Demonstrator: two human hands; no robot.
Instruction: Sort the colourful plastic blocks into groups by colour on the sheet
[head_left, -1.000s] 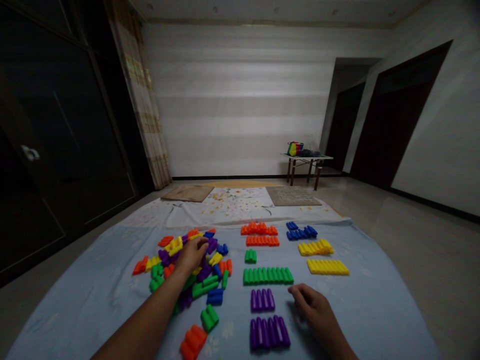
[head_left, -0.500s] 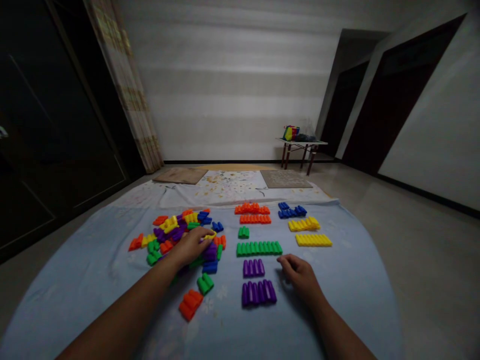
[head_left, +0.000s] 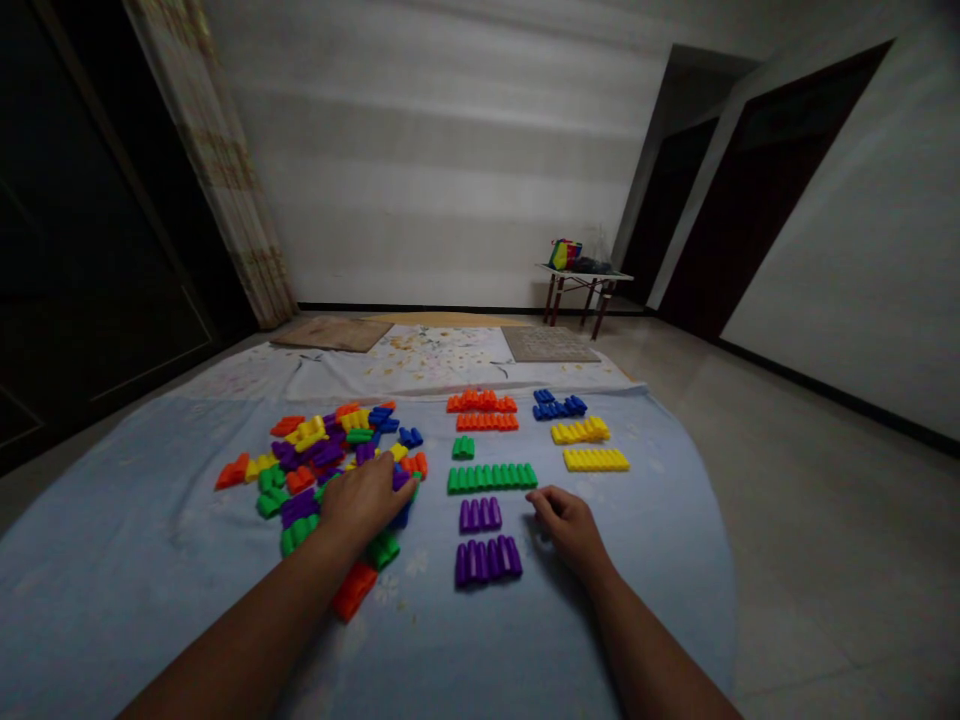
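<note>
Blocks lay around the left hand, its grip hidden; the right hand curled inward near purple strips.

Side table is placed near far wall, multicoloured bag set on it. Two flat panels are laid on floral cloth. Curtain is hung left, dark door set right.

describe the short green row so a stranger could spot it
On the blue cloth, look right of the jumbled pile. There, the short green row lies between the orange rows and the long green row. It is far shorter than both neighbours.
</note>
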